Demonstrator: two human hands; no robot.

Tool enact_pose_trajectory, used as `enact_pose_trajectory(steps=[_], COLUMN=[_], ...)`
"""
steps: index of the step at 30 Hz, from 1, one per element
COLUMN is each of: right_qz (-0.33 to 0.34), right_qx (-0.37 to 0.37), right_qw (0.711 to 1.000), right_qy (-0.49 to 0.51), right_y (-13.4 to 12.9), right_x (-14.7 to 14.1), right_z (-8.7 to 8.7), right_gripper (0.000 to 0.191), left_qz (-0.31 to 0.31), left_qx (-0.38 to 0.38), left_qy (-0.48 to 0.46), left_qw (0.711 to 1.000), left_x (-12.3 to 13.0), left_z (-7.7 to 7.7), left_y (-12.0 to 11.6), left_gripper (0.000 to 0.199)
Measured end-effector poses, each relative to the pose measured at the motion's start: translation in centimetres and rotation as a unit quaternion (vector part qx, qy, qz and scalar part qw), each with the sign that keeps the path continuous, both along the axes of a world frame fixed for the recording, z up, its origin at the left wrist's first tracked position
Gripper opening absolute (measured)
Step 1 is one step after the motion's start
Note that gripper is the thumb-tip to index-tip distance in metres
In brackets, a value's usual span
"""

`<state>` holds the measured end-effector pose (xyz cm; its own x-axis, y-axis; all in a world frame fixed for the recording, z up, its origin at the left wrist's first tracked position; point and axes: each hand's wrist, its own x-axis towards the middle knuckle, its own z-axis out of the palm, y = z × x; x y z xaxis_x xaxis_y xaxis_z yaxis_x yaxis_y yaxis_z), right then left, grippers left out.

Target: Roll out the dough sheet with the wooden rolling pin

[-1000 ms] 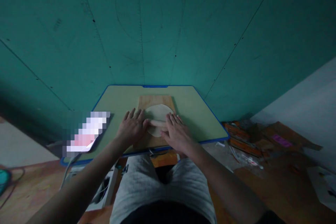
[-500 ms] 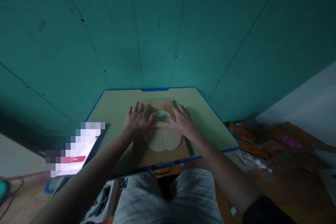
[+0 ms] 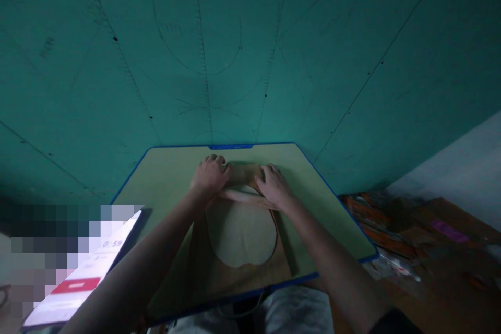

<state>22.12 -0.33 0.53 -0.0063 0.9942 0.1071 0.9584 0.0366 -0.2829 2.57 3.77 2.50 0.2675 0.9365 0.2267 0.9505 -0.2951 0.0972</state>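
A flat round sheet of pale dough (image 3: 242, 235) lies on a wooden board (image 3: 266, 275). Across its upper part rests a thin wooden rod (image 3: 248, 198), below my hands. My left hand (image 3: 212, 172) is curled over the board's far left corner, fingers bent and pressed together. At the far right corner, my right hand (image 3: 273, 182) wraps its fingers round the board's edge, with the thumb on top. The far end of the board looks slightly raised.
The board is on a cream folding table (image 3: 172, 172) with a blue rim against a green wall (image 3: 250, 52). At the left stands a lit screen (image 3: 90, 276). Cardboard (image 3: 442, 224) and plastic wrapping (image 3: 399, 266) lie on the floor at the right.
Both hands have moved from the rod and dough to the board's far corners, and their fingers have curled. The board appears nearer and larger; the view has shifted.
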Motion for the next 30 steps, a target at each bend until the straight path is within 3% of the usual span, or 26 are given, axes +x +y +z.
enact_pose_trajectory(steps=[6,10,13,18,21,25,30], right_qz=[0.068,0.077,0.09,0.157,0.178,0.173,0.123], right_qx=[0.001,-0.047,-0.036,0.013,0.012,0.013,0.021], right_qw=[0.998,0.996,0.995,0.986,0.983,0.984,0.991], right_qy=[-0.008,-0.013,-0.023,-0.048,-0.051,-0.046,-0.049], right_y=[-3.6,-6.4,-9.0,-13.8,-15.7,-14.7,-9.4], right_x=[-1.1,-2.3,-3.1,-4.6,-5.2,-4.7,-2.3], right_z=[-0.1,0.4,1.1,1.5,1.1,0.9,1.0], right_gripper=[0.05,0.055,0.066,0.074,0.08,0.076,0.066], left_qz=[-0.045,-0.027,-0.017,-0.105,-0.106,-0.082,-0.065], left_qx=[-0.011,0.006,0.029,0.016,0.039,0.022,0.022], left_qy=[0.04,0.045,0.036,0.01,0.017,0.037,0.057], left_qw=[0.998,0.999,0.999,0.994,0.993,0.996,0.996], left_x=[-1.4,-2.1,-2.9,-5.6,-6.9,-6.3,-2.5], left_z=[0.0,-0.2,-0.8,-1.9,-2.3,-2.1,-1.5], left_y=[-3.5,-6.0,-7.6,-10.8,-12.3,-11.7,-6.7], left_gripper=[0.037,0.043,0.049,0.047,0.046,0.054,0.052])
